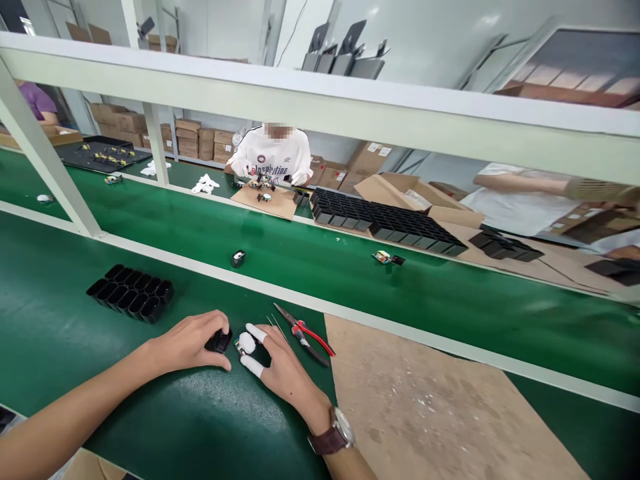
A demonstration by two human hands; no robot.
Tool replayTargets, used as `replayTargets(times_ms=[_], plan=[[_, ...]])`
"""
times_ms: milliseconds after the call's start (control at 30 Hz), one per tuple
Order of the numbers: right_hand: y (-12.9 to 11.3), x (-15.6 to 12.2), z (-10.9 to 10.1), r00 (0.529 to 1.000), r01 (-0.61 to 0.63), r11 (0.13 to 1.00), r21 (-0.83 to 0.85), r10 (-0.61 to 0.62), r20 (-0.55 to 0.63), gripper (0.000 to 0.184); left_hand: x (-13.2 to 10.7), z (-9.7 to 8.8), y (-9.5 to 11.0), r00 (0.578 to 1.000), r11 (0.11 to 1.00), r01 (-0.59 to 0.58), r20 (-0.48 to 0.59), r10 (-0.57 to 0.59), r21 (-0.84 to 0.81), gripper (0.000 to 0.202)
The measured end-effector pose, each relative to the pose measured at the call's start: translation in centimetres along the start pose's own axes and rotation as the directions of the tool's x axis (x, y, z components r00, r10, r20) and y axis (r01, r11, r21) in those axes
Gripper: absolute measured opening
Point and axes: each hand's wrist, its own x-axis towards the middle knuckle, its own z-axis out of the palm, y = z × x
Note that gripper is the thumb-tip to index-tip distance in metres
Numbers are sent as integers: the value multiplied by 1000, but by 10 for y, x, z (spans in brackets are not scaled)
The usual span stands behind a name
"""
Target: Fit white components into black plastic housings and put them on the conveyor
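Near the far edge of a green bench [185,427], a left hand [203,343] masks part of a black case [220,341]. A right hand [285,367] screens the underside of a circuit board [239,346] and the ends of thin metal prongs [279,325], too fine to identify. The picture's lower edge crops the right forearm and a cardboard sheet [425,427]. Beyond, a beam [320,100] hides the head of a person at right [517,203]; a purple-sleeved worker [37,100] is cut by the left edge. Carton labels [379,149] are too small to read.
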Motion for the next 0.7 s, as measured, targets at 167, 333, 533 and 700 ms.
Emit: replayTargets(times_ms=[167,333,533,700], plan=[[-1,-9,-1,998,33,999,41,-35,55,62,-9,3,-9,997,993,64,37,-61,-100,97],[1,-11,1,999,40,999,21,-40,-23,51,-10,6,-10,988,979,129,105,-113,-156,82],[-9,-8,1,987,72,995,-75,-82,-141,41,-9,11,-7,983,972,176,89,-163,-157,70],[-29,-6,-3,936,98,993,-67,-115,-333,48,-9,17,-6,997,989,78,-9,-80,-129,73]])
